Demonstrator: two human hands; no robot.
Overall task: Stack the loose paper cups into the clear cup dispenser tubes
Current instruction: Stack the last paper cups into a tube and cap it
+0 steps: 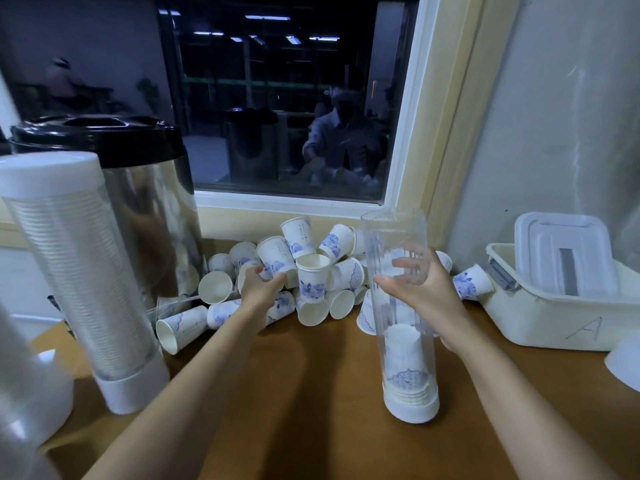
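A pile of loose white paper cups [311,271] with blue flower prints lies against the wall under the window. My left hand [259,285] reaches into the pile and closes on one cup [275,259]. A clear dispenser tube [401,306] stands upright on a white base at centre right, with several cups stacked in its lower part. My right hand [422,289] is curled around the tube's middle from the right, fingers spread. A second tube [79,271] with a white cap stands at the left, full of stacked cups.
A steel urn [145,188] with a black lid stands behind the left tube. A cream plastic bin [554,313] marked "A" with a lid in it sits at the right. A white bowl-like piece [627,362] lies at the right edge. The wooden counter [311,393] lies in front.
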